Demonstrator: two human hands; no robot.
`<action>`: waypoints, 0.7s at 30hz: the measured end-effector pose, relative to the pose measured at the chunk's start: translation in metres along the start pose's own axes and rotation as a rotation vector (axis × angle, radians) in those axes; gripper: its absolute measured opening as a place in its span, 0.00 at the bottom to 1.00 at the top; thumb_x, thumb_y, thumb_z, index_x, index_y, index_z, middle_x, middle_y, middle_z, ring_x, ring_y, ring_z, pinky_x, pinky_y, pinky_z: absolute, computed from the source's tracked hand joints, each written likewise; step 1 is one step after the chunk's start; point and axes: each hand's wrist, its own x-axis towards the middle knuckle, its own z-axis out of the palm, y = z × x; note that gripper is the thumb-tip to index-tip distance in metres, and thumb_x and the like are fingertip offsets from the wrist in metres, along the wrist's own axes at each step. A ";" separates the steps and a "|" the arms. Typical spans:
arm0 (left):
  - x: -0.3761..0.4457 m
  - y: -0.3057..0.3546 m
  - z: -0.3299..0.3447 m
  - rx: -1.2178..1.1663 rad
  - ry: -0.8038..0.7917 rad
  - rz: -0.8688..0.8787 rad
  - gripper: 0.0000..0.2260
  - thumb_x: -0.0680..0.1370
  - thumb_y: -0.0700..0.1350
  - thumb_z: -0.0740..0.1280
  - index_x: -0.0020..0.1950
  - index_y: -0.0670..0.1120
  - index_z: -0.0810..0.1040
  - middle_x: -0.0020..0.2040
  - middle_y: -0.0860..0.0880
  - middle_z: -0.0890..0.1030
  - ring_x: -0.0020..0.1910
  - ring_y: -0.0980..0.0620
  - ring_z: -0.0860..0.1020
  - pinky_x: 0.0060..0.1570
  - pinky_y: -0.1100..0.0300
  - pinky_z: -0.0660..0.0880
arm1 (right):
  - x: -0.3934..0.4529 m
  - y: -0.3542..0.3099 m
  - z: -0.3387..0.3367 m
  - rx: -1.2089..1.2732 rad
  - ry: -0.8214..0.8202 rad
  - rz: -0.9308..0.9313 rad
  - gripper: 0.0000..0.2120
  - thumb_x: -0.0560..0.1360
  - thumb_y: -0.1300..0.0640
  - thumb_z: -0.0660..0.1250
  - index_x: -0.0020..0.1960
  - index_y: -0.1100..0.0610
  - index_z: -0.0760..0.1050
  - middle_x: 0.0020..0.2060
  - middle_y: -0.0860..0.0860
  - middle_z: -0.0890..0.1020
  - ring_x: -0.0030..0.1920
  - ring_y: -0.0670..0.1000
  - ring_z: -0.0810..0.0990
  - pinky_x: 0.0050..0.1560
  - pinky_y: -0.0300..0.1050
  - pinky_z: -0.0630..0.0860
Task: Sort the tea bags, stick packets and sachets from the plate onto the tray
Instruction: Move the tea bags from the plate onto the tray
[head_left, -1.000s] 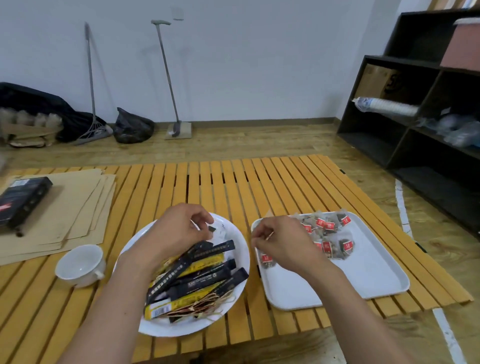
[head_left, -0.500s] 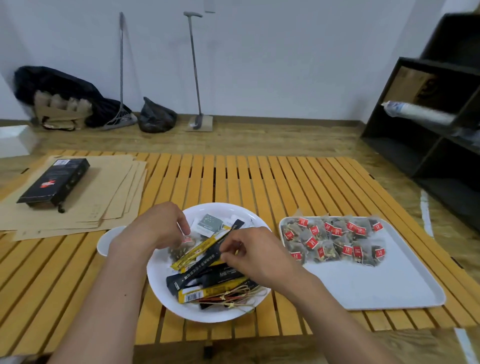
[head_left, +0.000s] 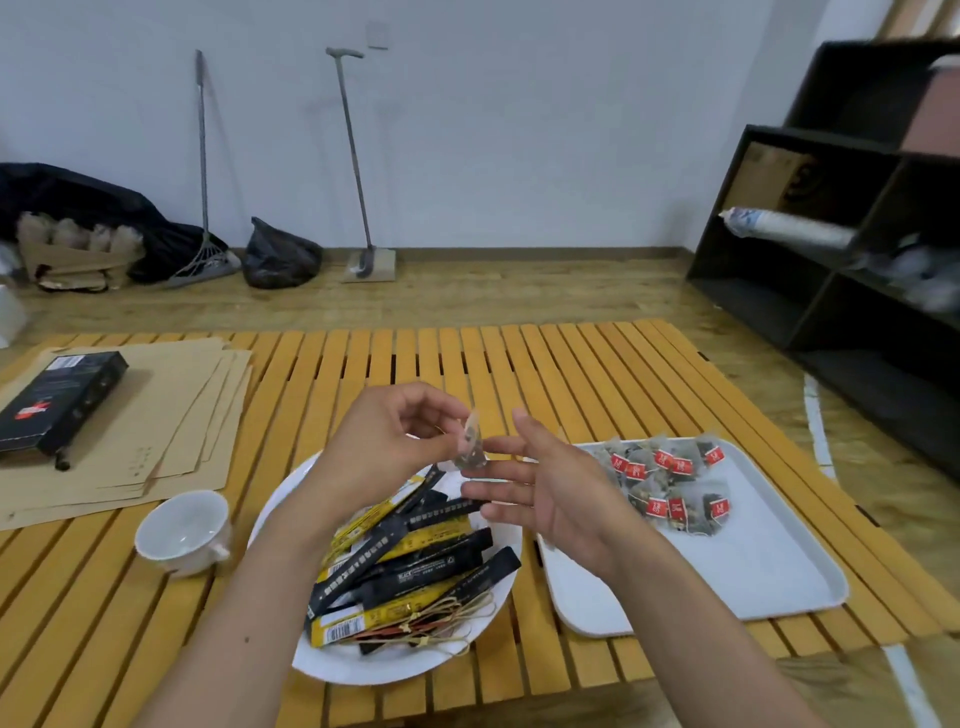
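Head view shows my left hand (head_left: 387, 447) raised above the far rim of the white plate (head_left: 363, 667), thumb and fingertips pinching one pyramid tea bag (head_left: 470, 447) by its upper edge so it hangs upright in the air. My right hand (head_left: 545, 488) sits just beside it, fingers straight and spread, palm turned toward the bag; its fingertips look to be touching the bag's lower corner, though I cannot tell for sure. It grips nothing.

On the plate, near the front edge of the slatted wooden surface (head_left: 519, 364), lies a heap of black and yellow stick packets (head_left: 415, 561), and at the plate's near rim a tangle of tan strings (head_left: 441, 621) lies over them. To the right of the plate, just beside it, the white tray (head_left: 727, 571) carries a cluster of tea bags with red tags (head_left: 670, 480) bunched in its far half.

A white cup (head_left: 182, 532) stands left of the plate. Toward the left edge, a stack of brown paper envelopes (head_left: 171, 415) carries a black box (head_left: 60, 400). On the floor beyond, a broom (head_left: 202, 171) leans at the wall.
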 end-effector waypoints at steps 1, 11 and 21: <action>0.001 0.001 0.008 -0.009 -0.013 0.008 0.12 0.70 0.36 0.79 0.50 0.46 0.84 0.41 0.48 0.87 0.39 0.55 0.84 0.44 0.63 0.81 | -0.001 -0.002 -0.006 0.033 0.003 -0.002 0.25 0.81 0.41 0.62 0.64 0.61 0.76 0.52 0.61 0.87 0.53 0.60 0.87 0.48 0.51 0.83; 0.007 0.011 0.049 -0.194 -0.082 -0.099 0.38 0.65 0.32 0.81 0.70 0.51 0.72 0.55 0.45 0.83 0.45 0.48 0.87 0.44 0.58 0.84 | -0.003 -0.006 -0.046 0.108 -0.045 -0.069 0.16 0.77 0.60 0.71 0.63 0.65 0.80 0.57 0.60 0.85 0.57 0.56 0.84 0.54 0.49 0.78; 0.006 -0.004 0.002 0.113 0.069 -0.136 0.17 0.73 0.35 0.76 0.57 0.51 0.82 0.48 0.51 0.85 0.40 0.57 0.85 0.40 0.68 0.78 | 0.005 -0.007 -0.045 0.092 0.183 -0.046 0.05 0.77 0.63 0.71 0.51 0.64 0.83 0.36 0.55 0.84 0.33 0.48 0.80 0.40 0.43 0.76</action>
